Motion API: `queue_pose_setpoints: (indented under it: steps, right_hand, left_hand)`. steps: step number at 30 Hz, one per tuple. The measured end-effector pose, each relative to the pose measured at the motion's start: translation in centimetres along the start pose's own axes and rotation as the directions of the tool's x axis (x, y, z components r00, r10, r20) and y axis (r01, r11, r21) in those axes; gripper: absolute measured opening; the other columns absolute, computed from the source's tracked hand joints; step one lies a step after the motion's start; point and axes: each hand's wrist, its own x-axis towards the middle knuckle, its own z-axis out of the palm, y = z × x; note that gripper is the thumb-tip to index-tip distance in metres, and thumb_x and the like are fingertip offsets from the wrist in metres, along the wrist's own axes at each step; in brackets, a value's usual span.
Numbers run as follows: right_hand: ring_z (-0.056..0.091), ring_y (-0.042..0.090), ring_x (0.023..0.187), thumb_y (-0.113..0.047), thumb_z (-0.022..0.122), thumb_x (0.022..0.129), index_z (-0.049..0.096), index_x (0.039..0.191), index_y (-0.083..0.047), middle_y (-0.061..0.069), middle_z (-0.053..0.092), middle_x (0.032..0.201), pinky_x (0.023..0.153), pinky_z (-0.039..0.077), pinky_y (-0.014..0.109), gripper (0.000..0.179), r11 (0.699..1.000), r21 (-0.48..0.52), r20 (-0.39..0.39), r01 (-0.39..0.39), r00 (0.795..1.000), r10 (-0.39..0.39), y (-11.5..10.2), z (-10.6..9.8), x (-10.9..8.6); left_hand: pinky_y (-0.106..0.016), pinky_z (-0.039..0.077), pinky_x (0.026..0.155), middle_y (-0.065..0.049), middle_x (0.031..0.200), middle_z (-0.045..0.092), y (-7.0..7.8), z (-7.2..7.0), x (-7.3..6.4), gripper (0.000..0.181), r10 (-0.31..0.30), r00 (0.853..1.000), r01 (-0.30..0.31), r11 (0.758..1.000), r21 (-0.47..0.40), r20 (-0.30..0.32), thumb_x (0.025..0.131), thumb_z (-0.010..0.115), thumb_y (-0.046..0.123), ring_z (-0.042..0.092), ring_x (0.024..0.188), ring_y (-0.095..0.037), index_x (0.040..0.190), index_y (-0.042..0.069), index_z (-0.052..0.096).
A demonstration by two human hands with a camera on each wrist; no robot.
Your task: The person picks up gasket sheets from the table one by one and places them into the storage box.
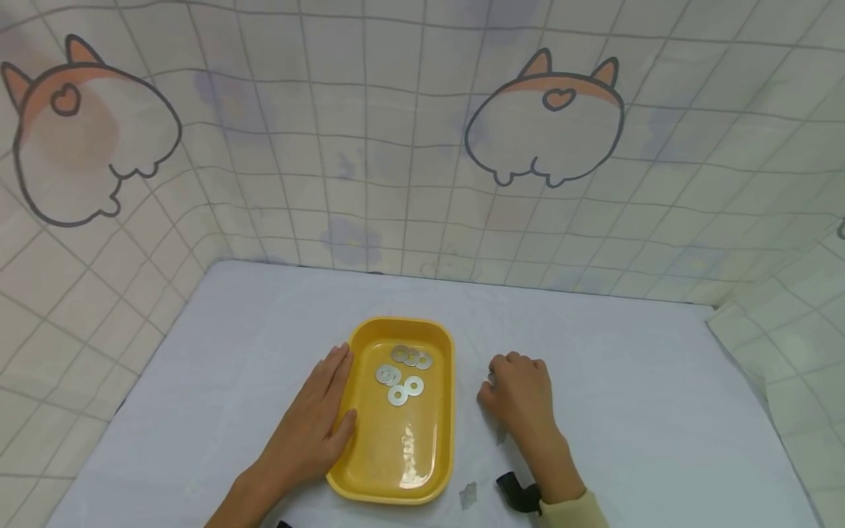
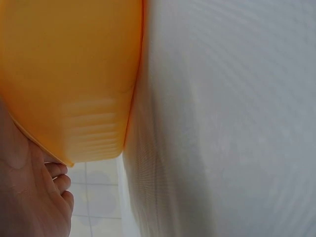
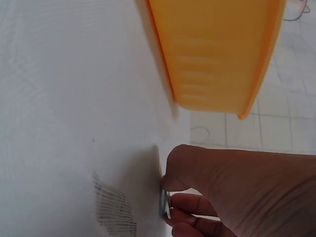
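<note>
A yellow plastic tray point(image 1: 389, 477) lies on the white-covered table, with several flat metal washers point(image 1: 397, 395) in its far half, some overlapping. Along the tray's left rim rests my left hand point(image 1: 310, 425), fingers straight and together, thumb over the edge. In the left wrist view the palm point(image 2: 34, 192) lies against the tray's outer side. To the right of the tray, low at the tabletop, my right hand point(image 1: 521, 392) curls its fingers and pinches metal washers point(image 3: 166, 203) between thumb and fingers. The hand partly hides them, so I cannot tell how many.
A black curved object point(image 1: 518, 493) sits by the right wrist. A small grey patch point(image 1: 468, 496) marks the cloth right of the tray's near end. Behind the table hangs a checked curtain point(image 1: 396, 183) with cartoon animal prints.
</note>
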Motion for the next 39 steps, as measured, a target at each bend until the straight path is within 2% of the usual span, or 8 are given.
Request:
queue_pose_setpoints:
  steps: [3,7,12,15,21,28,39]
  right_hand:
    - [0.067,0.029,0.081,-0.015,0.078,0.082,0.076,0.092,-0.003,0.011,0.071,0.083,0.089,0.059,0.051,0.016,1.000,-0.011,-0.026,0.005,1.000,-0.006,-0.3,0.0,0.0]
    - [0.066,0.030,0.081,-0.015,0.077,0.081,0.076,0.092,-0.002,0.012,0.071,0.084,0.085,0.059,0.050,0.017,1.000,-0.007,-0.024,-0.003,1.000,0.003,-0.3,-0.1,-0.1]
    - [0.066,0.029,0.084,-0.017,0.075,0.082,0.076,0.097,-0.003,0.012,0.073,0.089,0.087,0.059,0.050,0.021,0.999,0.042,0.021,-0.015,1.000,0.014,0.1,-0.1,0.0]
    - [0.065,0.028,0.083,-0.018,0.076,0.083,0.076,0.099,-0.004,0.010,0.073,0.089,0.086,0.058,0.048,0.021,0.997,0.072,0.033,-0.011,0.999,0.009,0.5,-0.2,0.0]
    - [0.064,0.026,0.081,-0.020,0.077,0.083,0.076,0.098,-0.007,0.009,0.073,0.089,0.082,0.057,0.045,0.020,0.996,0.093,0.024,0.015,1.000,-0.017,0.9,-0.3,0.1]
    - [0.063,0.025,0.080,-0.023,0.078,0.084,0.077,0.099,-0.006,0.008,0.074,0.088,0.082,0.058,0.044,0.022,0.996,0.090,0.014,0.024,1.000,-0.025,1.1,-0.2,0.2]
    - [0.063,0.025,0.081,-0.024,0.078,0.084,0.078,0.099,-0.005,0.009,0.074,0.089,0.084,0.058,0.045,0.024,0.995,0.096,0.022,0.011,1.000,-0.014,1.0,-0.1,0.2]
  left_hand:
    - [-0.045,0.020,0.137,-0.012,0.178,0.022,0.0,0.0,0.0,0.081,-0.002,1.000,0.002,1.000,-0.003,-0.002,0.101,0.059,0.024,0.023,0.165,-0.032,0.169,0.004,0.020]
    - [-0.045,0.020,0.137,-0.012,0.178,0.022,0.0,0.0,0.0,0.081,-0.004,1.000,0.004,1.000,-0.005,-0.001,0.101,0.059,0.024,0.022,0.165,-0.031,0.170,0.005,0.019]
    - [-0.033,0.008,0.139,-0.012,0.178,0.022,0.0,0.0,-0.1,0.082,-0.007,1.000,0.007,1.000,-0.014,0.001,0.101,0.059,0.024,0.022,0.165,-0.032,0.170,0.005,0.018]
    - [-0.030,0.004,0.139,-0.012,0.178,0.022,0.0,0.1,-0.2,0.082,-0.006,1.000,0.006,1.000,-0.015,-0.002,0.101,0.059,0.024,0.022,0.165,-0.032,0.170,0.005,0.018]
    - [-0.031,0.005,0.139,-0.013,0.177,0.023,-0.1,0.1,-0.1,0.082,0.001,1.000,-0.001,1.000,-0.016,-0.007,0.101,0.059,0.024,0.022,0.166,-0.031,0.170,0.005,0.018]
    - [-0.037,0.012,0.139,-0.013,0.177,0.023,-0.1,0.1,-0.1,0.082,0.005,1.000,-0.005,1.000,-0.010,-0.013,0.101,0.059,0.024,0.024,0.165,-0.033,0.170,0.005,0.018]
    - [-0.036,0.011,0.139,-0.011,0.178,0.021,-0.1,0.0,-0.1,0.082,0.001,1.000,-0.001,1.000,-0.009,-0.002,0.101,0.059,0.024,0.022,0.166,-0.031,0.170,0.006,0.017]
